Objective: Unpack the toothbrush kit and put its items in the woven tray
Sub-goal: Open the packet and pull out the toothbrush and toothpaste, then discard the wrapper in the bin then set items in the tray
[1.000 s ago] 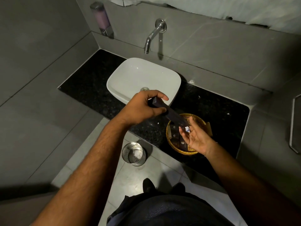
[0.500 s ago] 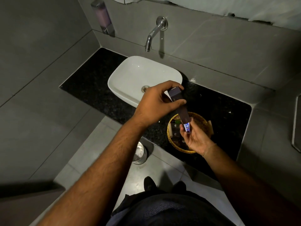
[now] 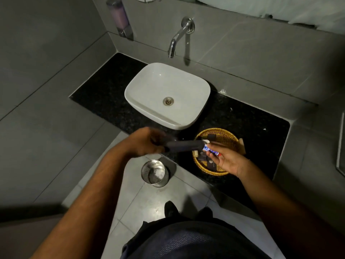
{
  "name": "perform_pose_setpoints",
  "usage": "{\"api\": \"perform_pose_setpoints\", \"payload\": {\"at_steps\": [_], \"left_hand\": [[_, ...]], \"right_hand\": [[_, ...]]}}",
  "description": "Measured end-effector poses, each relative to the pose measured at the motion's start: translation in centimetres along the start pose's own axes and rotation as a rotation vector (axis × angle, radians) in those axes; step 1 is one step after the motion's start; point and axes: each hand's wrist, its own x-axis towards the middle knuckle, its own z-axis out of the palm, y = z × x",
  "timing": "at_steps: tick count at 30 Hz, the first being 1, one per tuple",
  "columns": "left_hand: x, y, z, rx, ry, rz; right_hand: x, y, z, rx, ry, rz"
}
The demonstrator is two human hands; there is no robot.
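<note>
My left hand (image 3: pixel 143 142) grips a long dark toothbrush kit box (image 3: pixel 183 146), held level with its open end toward the right. A small blue and white toothpaste tube (image 3: pixel 211 150) sticks out at that end, pinched by the fingers of my right hand (image 3: pixel 226 158). Both hands hover over the front edge of the counter. The round woven tray (image 3: pixel 222 132) sits under my right hand on the black counter, with several small dark packets (image 3: pixel 204 157) lying in it. My hand hides part of the tray.
A white basin (image 3: pixel 155 86) stands on the black granite counter (image 3: pixel 104 96) left of the tray, under a wall tap (image 3: pixel 177 36). A steel bin (image 3: pixel 155 173) stands on the floor below the counter edge. A soap dispenser (image 3: pixel 120 15) hangs at the upper left.
My left hand has swung the box from tilted upright down to level and moved left. My right hand has drawn the toothpaste tube further out of the box's end.
</note>
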Motion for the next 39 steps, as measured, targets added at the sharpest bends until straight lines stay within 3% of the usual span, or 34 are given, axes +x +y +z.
{"api": "perform_pose_setpoints", "payload": {"at_steps": [4,7,13,16,26,34,39], "left_hand": [[-1.3,-5.3,2.9,0.151,-0.152,-0.139],[-2.7,-9.7,5.1,0.106,-0.092,-0.262],[-7.0,-15.0,10.7,-0.751,0.286,-0.500],[-7.8,-16.1,13.0,-0.929,0.358,-0.639],[-2.0,-20.5,16.9,-0.988,0.403,-0.888],[3.6,-23.6,19.0,-0.939,0.226,-0.980],[0.7,-23.5,20.9,-0.719,0.106,-0.977]], "right_hand": [[1.6,0.8,1.8,-0.301,0.010,0.028],[2.4,1.1,2.3,-0.377,0.031,0.015],[2.8,1.7,2.0,-0.346,0.099,0.013],[2.7,2.3,2.2,-0.365,0.131,0.018],[1.8,5.4,0.7,-0.464,0.296,0.102],[0.5,9.0,-0.1,-0.397,0.327,0.129],[1.1,9.6,1.7,-0.329,0.305,0.112]]}}
